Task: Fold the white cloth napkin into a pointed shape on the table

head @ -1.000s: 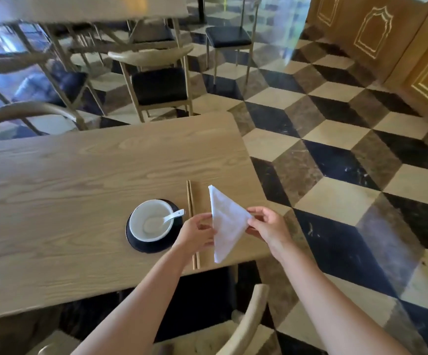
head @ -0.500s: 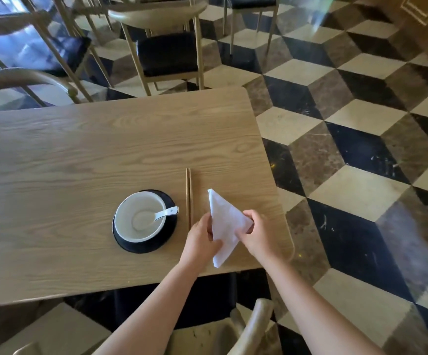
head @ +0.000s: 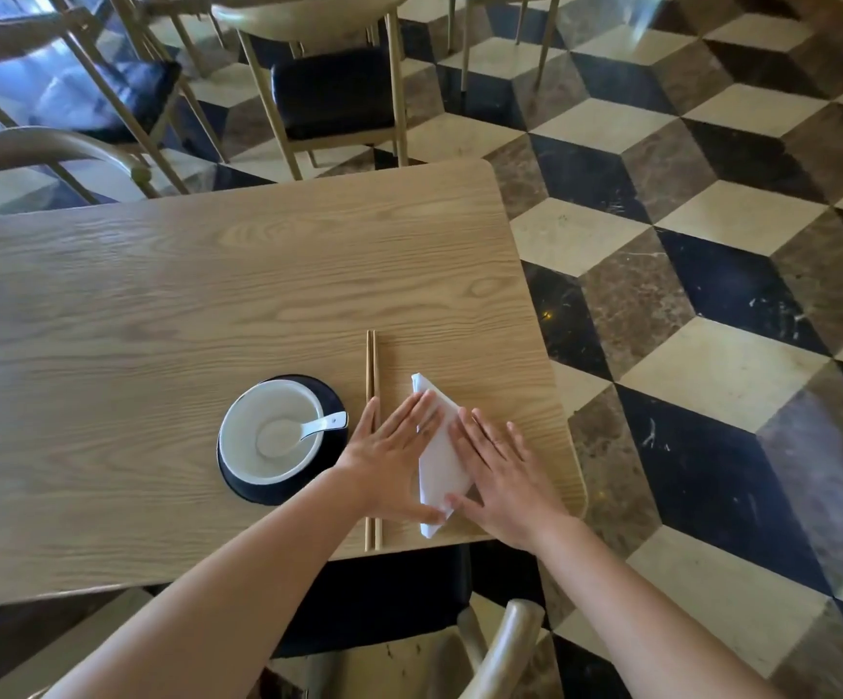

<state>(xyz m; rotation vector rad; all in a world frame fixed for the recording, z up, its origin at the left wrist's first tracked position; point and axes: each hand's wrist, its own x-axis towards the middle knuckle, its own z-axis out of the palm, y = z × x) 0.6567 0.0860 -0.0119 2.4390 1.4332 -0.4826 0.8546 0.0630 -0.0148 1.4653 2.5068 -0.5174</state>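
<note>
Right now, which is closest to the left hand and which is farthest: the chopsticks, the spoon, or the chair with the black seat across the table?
1. The chopsticks: the left hand lies partly over them.
2. The spoon: just left of that hand, resting in the white bowl.
3. The chair with the black seat: farthest, beyond the table's far edge.

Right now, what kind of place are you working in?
Probably a restaurant dining room. The wooden table carries a place setting: a white bowl with a spoon on a dark plate, chopsticks alongside, and a folded white napkin. Matching cushioned chairs stand on a patterned marble floor.
</note>
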